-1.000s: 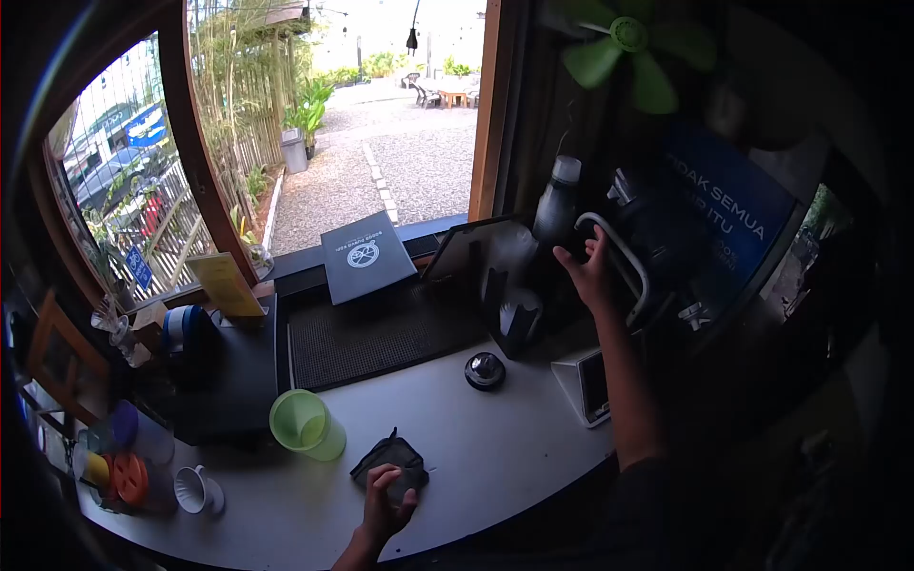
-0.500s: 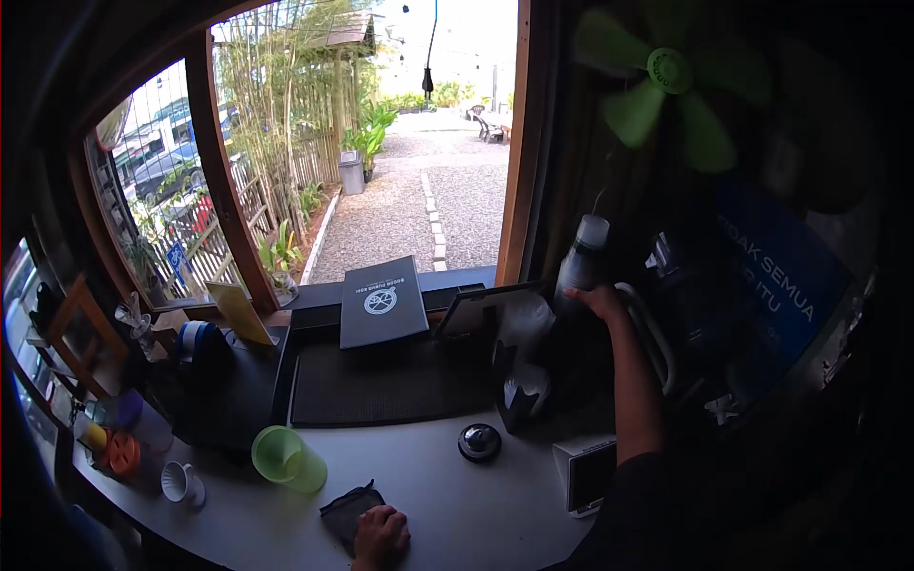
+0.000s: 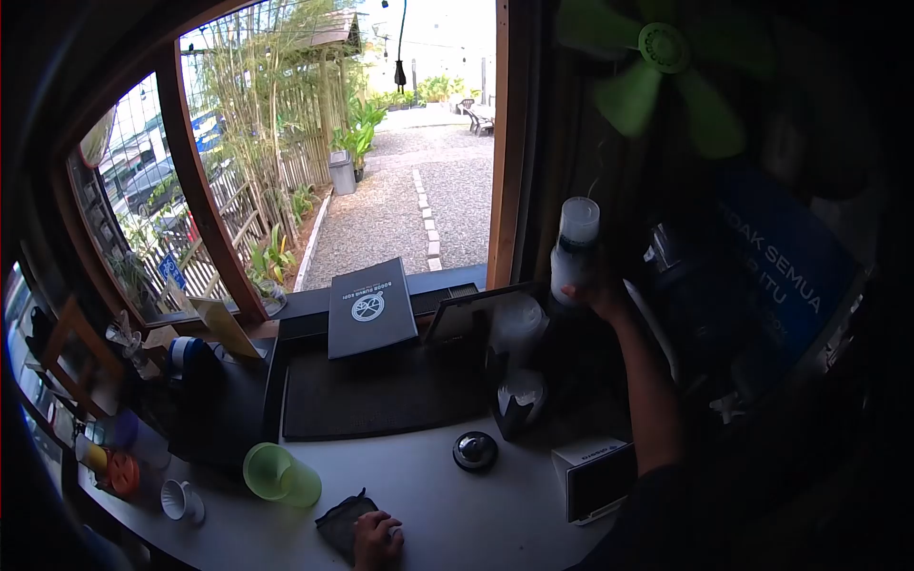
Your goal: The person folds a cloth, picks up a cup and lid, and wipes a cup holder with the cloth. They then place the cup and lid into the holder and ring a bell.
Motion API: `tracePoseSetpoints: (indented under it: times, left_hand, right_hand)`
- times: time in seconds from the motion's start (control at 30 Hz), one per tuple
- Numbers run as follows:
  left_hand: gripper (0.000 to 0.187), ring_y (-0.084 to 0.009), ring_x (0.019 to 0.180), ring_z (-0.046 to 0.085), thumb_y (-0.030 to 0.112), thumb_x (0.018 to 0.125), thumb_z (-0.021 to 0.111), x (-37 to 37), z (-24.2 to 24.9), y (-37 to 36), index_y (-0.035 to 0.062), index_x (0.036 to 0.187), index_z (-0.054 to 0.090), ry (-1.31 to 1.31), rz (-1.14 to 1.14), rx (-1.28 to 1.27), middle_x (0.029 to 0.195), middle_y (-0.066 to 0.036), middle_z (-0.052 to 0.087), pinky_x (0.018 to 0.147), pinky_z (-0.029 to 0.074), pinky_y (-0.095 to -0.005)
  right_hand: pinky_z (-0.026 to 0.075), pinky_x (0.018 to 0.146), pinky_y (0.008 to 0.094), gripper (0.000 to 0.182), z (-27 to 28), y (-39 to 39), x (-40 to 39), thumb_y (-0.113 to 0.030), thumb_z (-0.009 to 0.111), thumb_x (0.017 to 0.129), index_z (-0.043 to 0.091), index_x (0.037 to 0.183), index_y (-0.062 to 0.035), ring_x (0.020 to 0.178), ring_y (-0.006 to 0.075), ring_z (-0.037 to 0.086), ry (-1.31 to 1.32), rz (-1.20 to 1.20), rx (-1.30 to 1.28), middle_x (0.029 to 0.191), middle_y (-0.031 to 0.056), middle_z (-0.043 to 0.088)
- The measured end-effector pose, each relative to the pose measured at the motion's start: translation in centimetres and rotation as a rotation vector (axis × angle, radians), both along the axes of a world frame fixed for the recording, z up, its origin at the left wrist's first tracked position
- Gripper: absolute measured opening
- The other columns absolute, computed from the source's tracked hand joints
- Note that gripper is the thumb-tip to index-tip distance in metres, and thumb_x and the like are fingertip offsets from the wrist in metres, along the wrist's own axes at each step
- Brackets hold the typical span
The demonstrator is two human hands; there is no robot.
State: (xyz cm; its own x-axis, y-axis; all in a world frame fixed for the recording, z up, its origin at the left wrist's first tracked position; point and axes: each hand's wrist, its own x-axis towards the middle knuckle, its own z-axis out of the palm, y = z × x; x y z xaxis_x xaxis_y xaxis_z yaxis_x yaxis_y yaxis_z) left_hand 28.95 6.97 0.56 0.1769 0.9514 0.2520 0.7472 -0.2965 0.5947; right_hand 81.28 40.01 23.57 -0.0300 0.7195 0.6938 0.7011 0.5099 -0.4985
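Note:
My left hand is closed over the right side of a folded dark cloth on the counter, its fingers curled. Farther off, my right arm stretches to a tall stack of translucent plastic cups beside the window frame. My right hand is wrapped around the lower part of the stack; some fingers are lost in shadow. A green plastic container stands left of the cloth. Just left of the cups are a clear dome-shaped plastic item and a dark holder with white contents.
A service bell and a small display stand sit on the white counter. Behind are a black mat, a dark menu folder and a tablet. A white dripper is at left, a green fan above.
The view has swung slightly, moving the scene left. My right hand has shifted against the cup stack, and more of the upper cups shows. My left hand remains on the cloth.

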Motion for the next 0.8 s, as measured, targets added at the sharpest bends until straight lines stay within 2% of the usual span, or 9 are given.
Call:
tracePoseSetpoints:
  times: [0.13,0.37,0.4,0.47,0.5,0.53,0.67,0.77,0.8]
  left_hand:
    - [0.029,-0.0318,0.110,0.053,0.009,0.076,0.070,1.3,2.4,2.5,0.0086,0.104,0.064,-0.188,0.062,0.125,0.112,-0.013,0.057,0.095,0.043,-0.0441]
    - [0.026,-0.0330,0.105,0.056,0.005,0.076,0.067,4.3,8.1,6.4,0.0051,0.102,0.062,-0.476,-0.031,0.167,0.111,-0.015,0.058,0.092,0.046,-0.0422]
    - [0.036,-0.0318,0.108,0.057,0.012,0.083,0.065,4.2,8.0,6.7,0.0049,0.117,0.056,-0.515,-0.070,0.089,0.115,-0.017,0.058,0.096,0.047,-0.0426]
    - [0.048,-0.0321,0.113,0.057,0.022,0.089,0.065,5.3,8.6,7.3,0.0062,0.129,0.045,-0.984,-0.100,-0.153,0.118,-0.018,0.057,0.100,0.046,-0.0441]
    - [0.054,-0.0322,0.115,0.056,0.028,0.092,0.064,5.9,9.0,7.7,0.0069,0.135,0.040,-1.211,-0.117,-0.284,0.120,-0.018,0.057,0.102,0.045,-0.0448]
    - [0.077,-0.0350,0.124,0.052,0.052,0.094,0.061,6.1,9.3,8.0,0.0084,0.145,0.024,-1.342,-0.164,-0.439,0.131,-0.021,0.050,0.110,0.040,-0.0506]
    - [0.102,-0.0410,0.138,0.040,0.076,0.085,0.054,5.3,9.5,7.5,0.0078,0.151,0.016,-1.769,-0.335,-0.885,0.154,-0.024,0.028,0.118,0.024,-0.0622]
    - [0.052,-0.0343,0.123,0.055,0.043,0.094,0.064,3.5,6.6,5.6,0.0094,0.133,0.057,-2.238,-0.788,-1.242,0.136,-0.014,0.058,0.101,0.047,-0.0502]
    - [0.067,-0.0316,0.131,0.051,0.056,0.096,0.057,3.0,3.8,3.9,0.0118,0.145,0.046,-2.321,-0.623,-1.125,0.144,-0.012,0.053,0.110,0.044,-0.0515]
  right_hand:
    - [0.045,0.102,0.0469,0.086,6.5,-3.2,-3.6,-0.046,0.086,0.067,0.048,0.131,-0.0030,0.119,0.0358,0.057,0.009,0.063,0.096,0.125,0.0185,0.057]
    - [0.047,0.101,0.0455,0.082,11.7,-8.9,-8.5,-0.043,0.088,0.068,0.052,0.128,-0.0019,0.115,0.0334,0.060,-0.039,0.060,0.078,0.121,0.0171,0.060]
    - [0.048,0.101,0.0454,0.081,11.8,-10.1,-9.5,-0.042,0.089,0.069,0.052,0.128,-0.0017,0.115,0.0331,0.061,-0.038,0.066,0.066,0.121,0.0173,0.061]
    - [0.050,0.100,0.0457,0.079,11.4,-13.5,-13.1,-0.043,0.088,0.072,0.052,0.129,-0.0006,0.117,0.0334,0.061,0.239,0.306,-0.167,0.122,0.0185,0.062]
    - [0.050,0.100,0.0463,0.080,11.1,-15.7,-14.7,-0.041,0.088,0.073,0.050,0.131,-0.0007,0.118,0.0335,0.061,0.066,0.246,-0.187,0.124,0.0187,0.061]
    - [0.050,0.101,0.0468,0.082,10.1,-17.6,-16.3,-0.039,0.088,0.074,0.048,0.133,-0.0007,0.119,0.0336,0.061,-0.102,0.183,-0.206,0.125,0.0190,0.061]
    - [0.049,0.101,0.0478,0.103,0.6,-23.7,-23.7,-0.033,0.091,0.072,0.025,0.148,-0.0073,0.124,0.0362,0.057,0.185,0.591,-0.420,0.136,0.0218,0.049]
    - [0.041,0.109,0.0468,0.096,-6.9,-28.2,-28.7,-0.025,0.090,0.073,0.031,0.146,-0.0071,0.133,0.0361,0.048,0.333,0.602,-0.597,0.141,0.0173,0.047]
    - [0.040,0.110,0.0477,0.097,-9.7,-29.0,-29.8,-0.026,0.091,0.073,0.030,0.146,-0.0079,0.134,0.0378,0.046,0.340,0.615,-0.529,0.143,0.0176,0.044]
